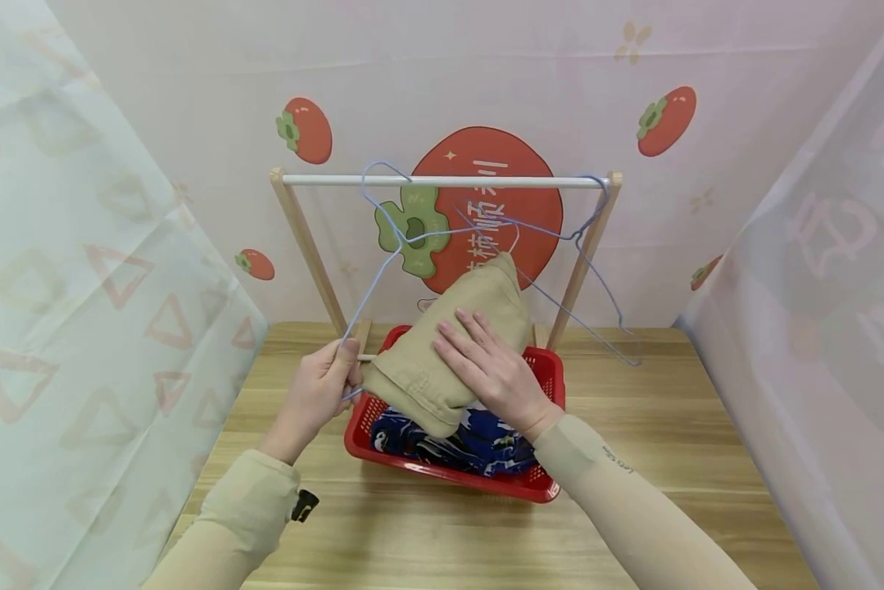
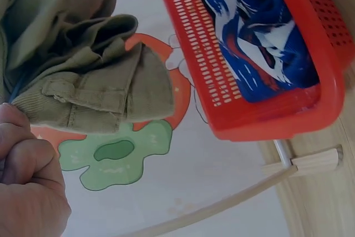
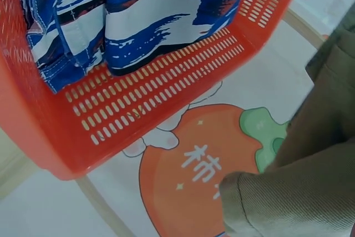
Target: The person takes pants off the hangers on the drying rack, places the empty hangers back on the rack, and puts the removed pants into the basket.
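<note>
Khaki pants [image 1: 452,340] with a belt loop hang folded over a blue wire hanger [image 1: 374,287], whose hook is at the rack's white bar. My left hand [image 1: 322,389] pinches the hanger's lower left corner, beside the pants' edge. In the left wrist view the curled fingers [image 2: 30,162] are close to the waistband. Flat on the front of the pants rests my right hand [image 1: 489,373], fingers straight. The right wrist view has the pants [image 3: 299,187] at its right side, but not the hand.
Below the pants stands a red basket [image 1: 456,478] holding blue-and-white patterned clothing [image 1: 478,442]. A second blue hanger [image 1: 596,266] hangs at the right end of the white bar [image 1: 478,181]. Wooden rack posts [image 1: 310,246] flank the basket; printed cloth walls surround the wooden tabletop [image 1: 633,459].
</note>
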A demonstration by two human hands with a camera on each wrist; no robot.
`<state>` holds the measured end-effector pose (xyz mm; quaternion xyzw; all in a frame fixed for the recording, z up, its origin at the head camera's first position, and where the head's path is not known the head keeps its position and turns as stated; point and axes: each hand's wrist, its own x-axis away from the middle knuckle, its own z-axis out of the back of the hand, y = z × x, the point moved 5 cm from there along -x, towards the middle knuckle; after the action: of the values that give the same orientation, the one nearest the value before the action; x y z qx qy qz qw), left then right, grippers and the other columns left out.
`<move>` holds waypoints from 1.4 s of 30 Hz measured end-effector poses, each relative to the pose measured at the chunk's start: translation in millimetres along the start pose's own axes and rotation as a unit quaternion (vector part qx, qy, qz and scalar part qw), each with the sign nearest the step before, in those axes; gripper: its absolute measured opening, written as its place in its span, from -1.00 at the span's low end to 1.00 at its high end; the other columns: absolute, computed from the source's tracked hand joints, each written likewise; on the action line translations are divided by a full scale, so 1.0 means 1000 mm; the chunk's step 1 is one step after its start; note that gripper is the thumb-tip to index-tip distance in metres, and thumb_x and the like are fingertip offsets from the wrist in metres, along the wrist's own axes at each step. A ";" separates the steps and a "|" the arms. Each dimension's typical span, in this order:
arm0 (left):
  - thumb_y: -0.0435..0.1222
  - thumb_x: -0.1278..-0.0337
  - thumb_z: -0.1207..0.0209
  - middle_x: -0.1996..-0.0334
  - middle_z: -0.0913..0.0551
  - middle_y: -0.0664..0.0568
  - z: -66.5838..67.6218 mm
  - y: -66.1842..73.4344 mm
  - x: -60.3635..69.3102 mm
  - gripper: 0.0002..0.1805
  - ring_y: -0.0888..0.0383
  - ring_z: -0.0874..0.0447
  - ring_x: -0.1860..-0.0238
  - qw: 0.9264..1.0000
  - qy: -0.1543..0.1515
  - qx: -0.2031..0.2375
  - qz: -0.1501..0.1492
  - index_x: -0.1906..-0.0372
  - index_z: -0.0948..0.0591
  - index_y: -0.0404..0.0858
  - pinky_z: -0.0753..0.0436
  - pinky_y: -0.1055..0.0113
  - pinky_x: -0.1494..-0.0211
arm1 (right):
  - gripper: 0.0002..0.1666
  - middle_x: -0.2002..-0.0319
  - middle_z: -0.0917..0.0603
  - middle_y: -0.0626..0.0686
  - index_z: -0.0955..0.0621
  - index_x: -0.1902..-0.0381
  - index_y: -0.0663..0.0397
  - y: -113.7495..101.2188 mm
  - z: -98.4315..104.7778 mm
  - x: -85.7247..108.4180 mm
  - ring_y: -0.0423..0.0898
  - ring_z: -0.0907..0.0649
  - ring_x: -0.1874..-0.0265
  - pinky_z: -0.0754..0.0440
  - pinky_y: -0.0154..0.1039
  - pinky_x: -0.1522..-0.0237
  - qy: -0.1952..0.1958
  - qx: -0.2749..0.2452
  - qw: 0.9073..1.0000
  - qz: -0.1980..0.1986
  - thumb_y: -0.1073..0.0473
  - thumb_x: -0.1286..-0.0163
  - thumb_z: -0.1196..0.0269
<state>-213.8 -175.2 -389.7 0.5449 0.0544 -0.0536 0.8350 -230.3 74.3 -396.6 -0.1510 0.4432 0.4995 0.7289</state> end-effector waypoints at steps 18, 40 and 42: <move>-0.02 -0.64 0.08 0.71 -0.52 0.03 -0.001 -0.020 -0.004 -0.47 0.14 -0.47 0.71 0.996 0.006 -0.087 -0.013 0.50 -0.49 -0.26 -0.50 0.31 0.61 | -0.63 -0.24 -0.65 0.23 -0.58 -0.26 0.27 0.023 0.034 -0.016 0.24 -0.62 -0.25 -0.56 -0.02 -0.31 0.131 -0.078 0.979 -0.136 0.34 -0.55 -0.15; -0.06 -0.64 0.07 0.72 -0.53 0.04 0.013 -0.032 -0.009 -0.57 0.19 -0.48 0.70 0.986 0.034 -0.161 -0.037 0.27 -0.62 -0.26 -0.47 0.32 0.54 | -0.63 -0.18 -0.67 0.30 -0.60 -0.20 0.37 0.025 0.075 -0.038 0.24 -0.65 -0.21 -0.56 0.01 -0.31 0.220 -0.129 0.954 -0.160 0.31 -0.51 -0.23; -0.06 -0.63 0.07 0.72 -0.53 0.04 0.014 -0.031 -0.009 -0.55 0.18 -0.47 0.70 0.985 0.043 -0.164 -0.040 0.38 -0.56 -0.25 -0.46 0.32 0.55 | -0.64 -0.16 -0.68 0.29 -0.61 -0.19 0.38 0.023 0.078 -0.042 0.23 -0.66 -0.20 -0.58 0.00 -0.29 0.222 -0.130 0.955 -0.150 0.33 -0.50 -0.23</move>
<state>-227.3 -200.3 -410.5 0.3996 0.1196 -0.0537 0.9073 -216.0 111.0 -314.5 -0.4164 0.4970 0.3919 0.6527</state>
